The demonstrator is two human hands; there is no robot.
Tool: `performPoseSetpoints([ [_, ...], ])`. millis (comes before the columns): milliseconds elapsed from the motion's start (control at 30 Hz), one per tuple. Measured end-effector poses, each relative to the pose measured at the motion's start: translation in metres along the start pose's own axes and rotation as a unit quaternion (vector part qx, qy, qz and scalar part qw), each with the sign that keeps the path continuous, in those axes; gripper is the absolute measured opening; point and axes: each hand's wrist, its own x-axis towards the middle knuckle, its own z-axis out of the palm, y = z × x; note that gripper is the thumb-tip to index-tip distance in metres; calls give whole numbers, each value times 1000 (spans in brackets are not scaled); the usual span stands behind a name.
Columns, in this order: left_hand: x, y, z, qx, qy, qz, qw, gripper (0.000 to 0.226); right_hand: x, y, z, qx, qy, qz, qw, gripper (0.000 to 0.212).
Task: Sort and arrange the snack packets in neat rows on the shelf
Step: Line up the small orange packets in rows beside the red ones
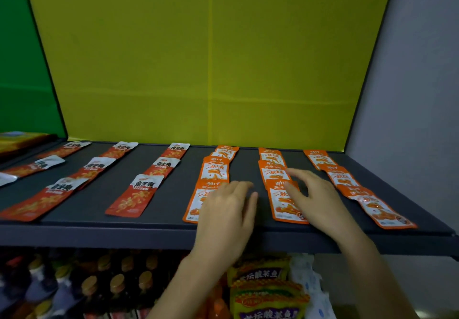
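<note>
Orange foil snack packets (279, 207), dark shelf (169, 209) front edge; touched by loosely spread fingers (296, 174); best nudged lightly, edges parallel.

The left hand (228, 209) covers the near right part of the front orange packet (196, 202), and blur smears its fingertips. The right hand (320, 202) hides the right side of the next row's front packet (283, 207); its fingers are blurred too. The left edge cuts off a silver packet (6, 178). Under the shelf (124, 234), the bottles (87, 286) are dim and blurred. The yellow bags (263, 294) run off the bottom edge, partly behind the forearms.
</note>
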Motion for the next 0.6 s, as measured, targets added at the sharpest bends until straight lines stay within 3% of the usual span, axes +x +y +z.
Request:
performPoseSetpoints([
  [267, 26, -110, -59, -51, 56, -135, 988, 20, 29, -81, 59, 111, -32, -74, 991, 31],
  [433, 36, -176, -81, -54, -36, -209, 976, 30, 43, -138, 105, 119, -95, -39, 988, 36],
  [600, 19, -201, -91, -23, -133, -176, 975, 30, 30, -172, 155, 64, -119, -7, 991, 41],
])
